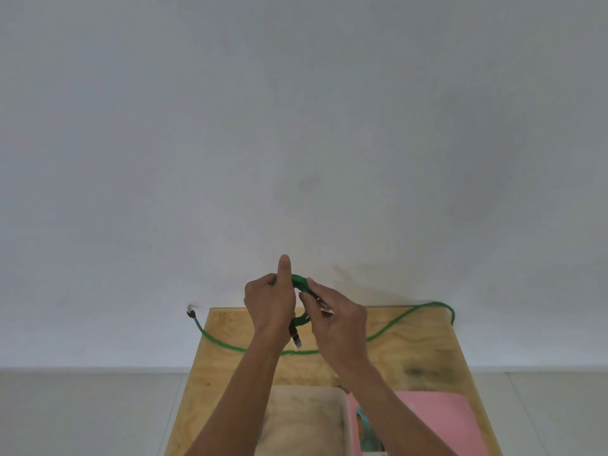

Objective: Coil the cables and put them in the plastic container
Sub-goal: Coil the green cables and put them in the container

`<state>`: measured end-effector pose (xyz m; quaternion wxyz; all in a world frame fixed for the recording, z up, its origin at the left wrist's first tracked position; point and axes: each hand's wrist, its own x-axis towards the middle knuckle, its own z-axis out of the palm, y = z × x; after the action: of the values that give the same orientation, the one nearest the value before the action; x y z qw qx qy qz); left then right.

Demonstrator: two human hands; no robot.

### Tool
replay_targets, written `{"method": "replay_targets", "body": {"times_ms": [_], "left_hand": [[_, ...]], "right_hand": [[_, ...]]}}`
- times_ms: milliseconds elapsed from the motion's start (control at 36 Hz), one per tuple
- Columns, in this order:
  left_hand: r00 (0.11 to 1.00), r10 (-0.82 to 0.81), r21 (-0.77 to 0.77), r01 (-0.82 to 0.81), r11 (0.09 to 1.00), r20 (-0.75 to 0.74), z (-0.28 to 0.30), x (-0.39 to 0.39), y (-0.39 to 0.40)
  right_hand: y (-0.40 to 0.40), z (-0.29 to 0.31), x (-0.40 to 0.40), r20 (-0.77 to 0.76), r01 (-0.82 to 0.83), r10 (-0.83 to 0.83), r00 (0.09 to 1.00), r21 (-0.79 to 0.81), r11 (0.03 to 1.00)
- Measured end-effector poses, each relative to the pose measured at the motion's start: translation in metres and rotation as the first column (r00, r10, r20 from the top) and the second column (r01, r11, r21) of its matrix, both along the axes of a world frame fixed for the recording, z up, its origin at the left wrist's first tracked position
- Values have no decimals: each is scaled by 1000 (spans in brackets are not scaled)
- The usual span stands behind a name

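Two bare hands raised over the far half of a plywood table [411, 353], both busy with one green cable [230, 346]. Left hand [270, 302] closed around a small coil [301, 282] of that cable, thumb sticking straight up. Right hand [339, 315] just beside it, fingertips pinched on the coil's right side — touching the green loops. Short tail with a black strain relief and a clear plug [296, 341] dangling below the left hand, above the tabletop. Rest of the cable uncoiled: sagging across the table behind the forearms, one end hanging past the far-left corner with its plug [190, 313] in the air, the other side looping over the far-right edge. Whitish plastic container [306, 419] at the near edge, between the forearms — inside partly hidden, contents hard to tell. Pink flat piece [441, 419] just right of it.
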<state>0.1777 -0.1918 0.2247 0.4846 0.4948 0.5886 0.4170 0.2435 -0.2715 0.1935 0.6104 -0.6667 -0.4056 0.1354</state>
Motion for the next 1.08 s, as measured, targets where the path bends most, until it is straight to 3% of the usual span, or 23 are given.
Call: {"method": "replay_targets", "body": {"times_ms": [139,333,722,889,1083], "left_hand": [[998,-6,-112,13,994,61,-15,14,-23],[979,28,-208,15,978,202,-42,17,-57],[969,104,-439,4,898,223,-82,-42,-84],[995,57,-393,-20,919,83,-106,-84,-91],[993,34,-448,-82,890,-115,-147,-116,-114]], "right_hand": [[-10,-18,6,10,78,-79,997,25,997],[-34,-44,20,22,50,-49,999,-24,998],[-57,-79,-7,34,-84,89,995,-122,989],[-70,-97,-43,-46,-95,87,995,-239,966],[-85,-147,-85,-91,6,-51,995,-438,899]]}}
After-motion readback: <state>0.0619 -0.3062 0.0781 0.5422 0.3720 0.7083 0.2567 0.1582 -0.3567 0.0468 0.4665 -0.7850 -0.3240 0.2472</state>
